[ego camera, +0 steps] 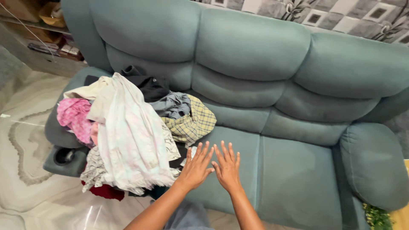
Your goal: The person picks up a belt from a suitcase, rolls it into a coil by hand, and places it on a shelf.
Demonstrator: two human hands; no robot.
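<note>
- both hands are flat on the sofa seat (255, 170), side by side, thumbs nearly touching: left hand (197, 167) and right hand (227, 167), fingers spread wide and straight, gripping nothing at all
- the clothes pile (132, 132) sits on the left end of the seat, just beside the left hand; its edge is about at that hand's wrist, but I can't tell if they're actually touching
- progress-wise, looks to me like sorting hasn't really got going: everything is heaped in one jumbled mound, I don't see a single folded piece or a neat stack anywhere, and the seat under the hands is bare
- so what's left is basically the whole heap, going by how it lies now
- count, as far as I can tell them apart: one big pale sheet-like cloth (128, 127) draped over the top, one pink piece (74, 115), one yellow checked shirt (191, 121), one grey-blue garment (172, 104), one black garment (149, 85), one dark red bit (106, 191) poking out at the bottom, one white patterned cloth (91, 170)
- that's about seven I can pick out, probably more buried underneath
- two hands, one sofa, one pile
- off to the side: a cup holder (64, 155) in the left armrest and a marble-look floor (25, 140)
</note>
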